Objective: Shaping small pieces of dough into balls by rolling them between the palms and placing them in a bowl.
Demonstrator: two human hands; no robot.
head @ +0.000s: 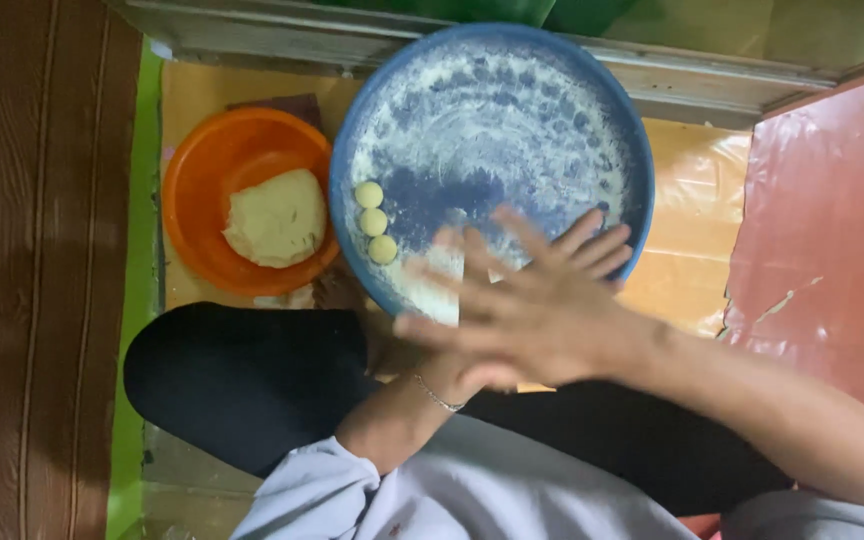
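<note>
My two hands are pressed palm to palm over the near edge of a round blue tray (344, 140) dusted with flour. My right hand (527, 320) lies on top, fingers spread and pointing left. My left hand (597, 245) is underneath, with only its fingers showing past the right hand; a thin bracelet circles its wrist. Whatever lies between the palms is hidden. Three small dough balls (374, 221) sit in a row along the tray's left inner edge. Left of the tray, an orange bowl (187, 170) holds a lump of pale dough (277, 217).
The tray and bowl rest on a yellow-orange plastic sheet (692, 200). A pink sheet (832, 220) covers the right side. Wooden planks (32, 270) run along the left, and a grey ledge (252, 35) crosses the top. My dark-clothed knee (242, 380) is just below the bowl.
</note>
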